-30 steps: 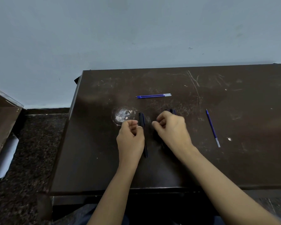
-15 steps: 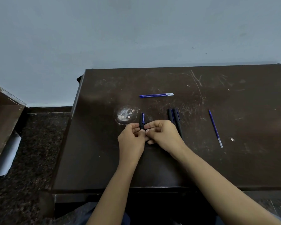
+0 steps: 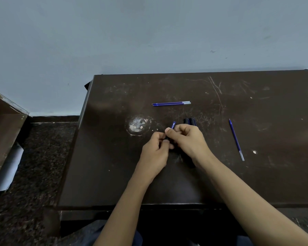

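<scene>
Head view, left to right. A brown board (image 3: 4, 135) and a white paper roll (image 3: 9, 167) stand on the floor beside the dark table (image 3: 256, 174), which bears a worn patch (image 3: 138, 125). Just right of the patch, the left hand (image 3: 156, 151) and the right hand (image 3: 188, 139) meet over the table on one pen (image 3: 172, 124). The left fingers are curled and pinch its lower barrel. The right fingers curl round the upper part, with the thumb tip at the blue-labelled end that sticks out above. Most of the barrel is hidden, so the exact contact cannot be told. Two refills (image 3: 171, 103) lie together farther back, two black pens (image 3: 189, 121) show just behind the right knuckles, and a single refill (image 3: 236, 139) lies well apart to the right. The pen is judged light, stiff and smooth, apt to roll or slip. It is best pinched firmly on each half of the barrel, close to the joint, for twisting or pulling apart. Against the frame a second earlier, the pen no longer lies flat between separated hands. The right hand has left the black pens, and both hands now hold the pen, its tip tilted to the right.
</scene>
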Demonstrator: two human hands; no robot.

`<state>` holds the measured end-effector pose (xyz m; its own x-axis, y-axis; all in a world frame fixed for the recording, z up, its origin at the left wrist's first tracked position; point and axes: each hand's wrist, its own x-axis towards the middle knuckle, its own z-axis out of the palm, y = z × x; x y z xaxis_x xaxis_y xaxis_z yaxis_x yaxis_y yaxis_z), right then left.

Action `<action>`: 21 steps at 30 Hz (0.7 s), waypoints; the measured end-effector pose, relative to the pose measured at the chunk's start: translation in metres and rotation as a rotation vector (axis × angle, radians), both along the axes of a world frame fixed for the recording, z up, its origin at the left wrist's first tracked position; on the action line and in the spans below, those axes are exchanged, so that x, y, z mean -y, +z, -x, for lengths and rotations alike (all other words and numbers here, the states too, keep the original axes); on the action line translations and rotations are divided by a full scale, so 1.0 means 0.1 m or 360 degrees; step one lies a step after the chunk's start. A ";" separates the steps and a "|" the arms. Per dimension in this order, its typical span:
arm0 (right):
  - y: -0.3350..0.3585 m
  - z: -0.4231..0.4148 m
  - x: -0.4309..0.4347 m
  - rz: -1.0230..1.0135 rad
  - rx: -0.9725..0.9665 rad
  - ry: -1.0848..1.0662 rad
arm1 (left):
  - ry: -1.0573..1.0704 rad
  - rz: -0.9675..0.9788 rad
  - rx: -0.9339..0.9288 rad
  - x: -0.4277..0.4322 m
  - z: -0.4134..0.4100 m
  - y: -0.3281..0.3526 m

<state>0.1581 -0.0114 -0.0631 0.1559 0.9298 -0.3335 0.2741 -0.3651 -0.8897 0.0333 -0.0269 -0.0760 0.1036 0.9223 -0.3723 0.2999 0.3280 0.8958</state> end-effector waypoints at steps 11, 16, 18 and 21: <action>0.15 0.07 0.02 0.0093 -0.0363 0.0030 | -0.0020 -0.0129 -0.0086 -0.01 0.01 -0.05; 0.13 0.05 0.00 0.0180 -0.0612 0.0021 | 0.0009 -0.0214 -0.0133 0.00 0.02 0.03; 0.15 0.04 0.00 0.0242 -0.0733 0.0008 | 0.0028 -0.0178 -0.0102 -0.01 0.02 0.04; 0.17 0.05 0.00 0.0300 -0.0906 -0.0023 | 0.0015 -0.0158 -0.0066 -0.02 0.03 0.05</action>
<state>0.1532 -0.0114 -0.0458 -0.0835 0.8454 -0.5275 -0.2329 -0.5313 -0.8146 0.0308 -0.0245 -0.0715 0.0811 0.9558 -0.2826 0.3345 0.2410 0.9111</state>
